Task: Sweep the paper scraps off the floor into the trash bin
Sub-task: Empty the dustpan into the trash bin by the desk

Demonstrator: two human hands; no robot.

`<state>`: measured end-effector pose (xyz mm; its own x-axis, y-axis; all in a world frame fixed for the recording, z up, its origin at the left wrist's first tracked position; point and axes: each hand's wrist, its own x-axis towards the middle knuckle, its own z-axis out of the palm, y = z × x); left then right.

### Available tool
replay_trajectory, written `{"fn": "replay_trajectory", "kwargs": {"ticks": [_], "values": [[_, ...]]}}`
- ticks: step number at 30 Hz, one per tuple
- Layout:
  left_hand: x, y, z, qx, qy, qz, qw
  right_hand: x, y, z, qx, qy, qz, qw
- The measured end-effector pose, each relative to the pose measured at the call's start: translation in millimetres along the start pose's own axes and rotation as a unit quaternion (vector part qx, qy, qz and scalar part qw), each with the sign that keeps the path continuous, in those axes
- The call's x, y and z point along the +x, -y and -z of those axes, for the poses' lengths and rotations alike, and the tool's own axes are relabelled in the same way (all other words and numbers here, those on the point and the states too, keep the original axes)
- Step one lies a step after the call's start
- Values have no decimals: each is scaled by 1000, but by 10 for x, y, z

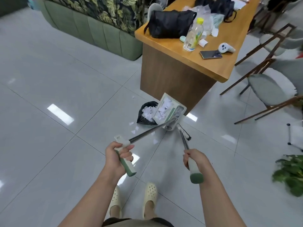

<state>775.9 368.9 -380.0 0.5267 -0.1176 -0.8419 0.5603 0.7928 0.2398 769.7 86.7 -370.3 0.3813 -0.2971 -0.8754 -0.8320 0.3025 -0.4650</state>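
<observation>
My left hand (pixel 118 155) grips the cream and green handle of a long-handled dustpan (pixel 168 110). The pan is lifted and tilted over a small trash bin (pixel 144 117) lined with a black bag. White paper scraps lie in the pan and in the bin. My right hand (pixel 194 158) grips the handle of the broom (pixel 184 136), whose dark bristles touch the floor just right of the bin. A few loose paper scraps (pixel 135 129) lie on the grey tiles in front of the bin, and one small scrap (pixel 133 97) lies behind it.
A wooden desk (pixel 178 74) stands right behind the bin, carrying a black bag (pixel 168 23), a bottle (pixel 193 36), a phone and a controller. Chairs (pixel 268 86) stand to the right, a green plant (pixel 290 174) at the right edge, a green sofa (pixel 91 28) at the back left.
</observation>
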Motion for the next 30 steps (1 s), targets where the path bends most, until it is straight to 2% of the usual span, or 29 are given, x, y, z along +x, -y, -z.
{"fn": "replay_trajectory", "kwargs": {"ticks": [6, 13, 23, 30], "values": [[180, 14, -50, -123, 15, 29, 992, 43, 9, 61, -23, 8, -20, 1000], [346, 50, -6, -259, 0, 65, 964, 62, -10, 120, -72, -5, -4, 997], [310, 109, 129, -322, -8, 81, 943, 42, 1, 71, -84, -29, 3, 996], [176, 91, 105, -345, 10, 92, 934, 25, -82, 51, -82, -16, -13, 996]]}}
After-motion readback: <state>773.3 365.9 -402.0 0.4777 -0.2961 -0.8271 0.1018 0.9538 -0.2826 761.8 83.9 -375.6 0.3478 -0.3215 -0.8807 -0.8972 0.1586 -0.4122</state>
